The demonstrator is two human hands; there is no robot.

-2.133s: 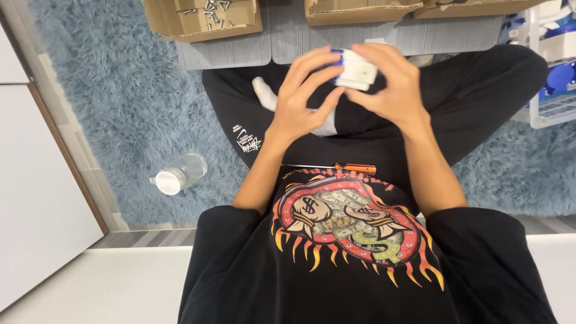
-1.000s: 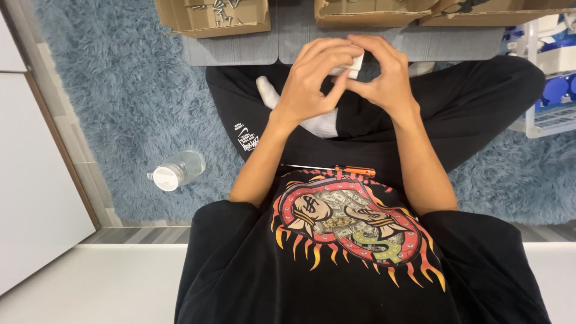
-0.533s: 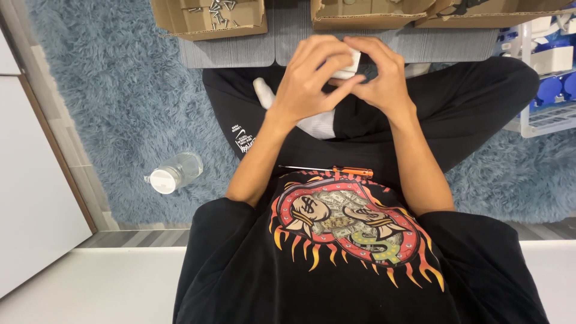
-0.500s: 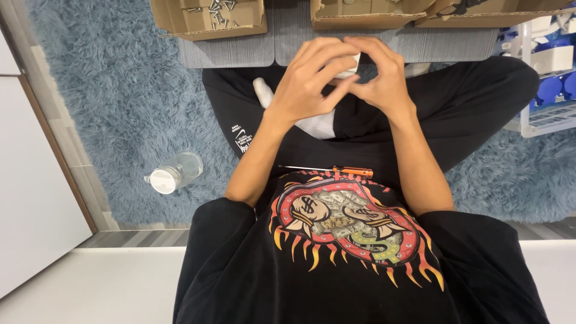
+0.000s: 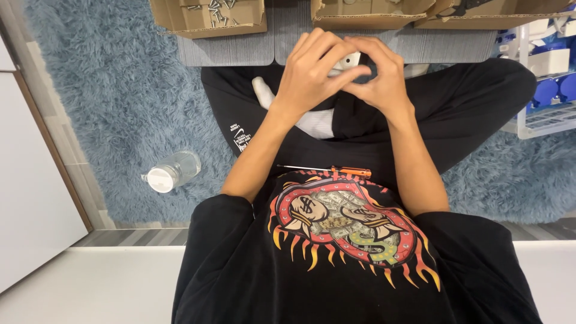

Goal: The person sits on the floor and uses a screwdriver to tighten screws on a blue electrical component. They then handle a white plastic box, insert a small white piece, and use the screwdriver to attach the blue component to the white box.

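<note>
You sit cross-legged on a blue shag rug (image 5: 108, 102); a clear bottle (image 5: 171, 171) lies near its left edge. Your left hand (image 5: 309, 75) and right hand (image 5: 378, 81) are curled together around a small white part (image 5: 347, 60), held above your lap.

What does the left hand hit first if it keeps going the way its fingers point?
The left hand points up and to the right in the picture, so it likely meets the small white part held between both hands, then the right hand. Depth is hard to judge from this view.
</note>
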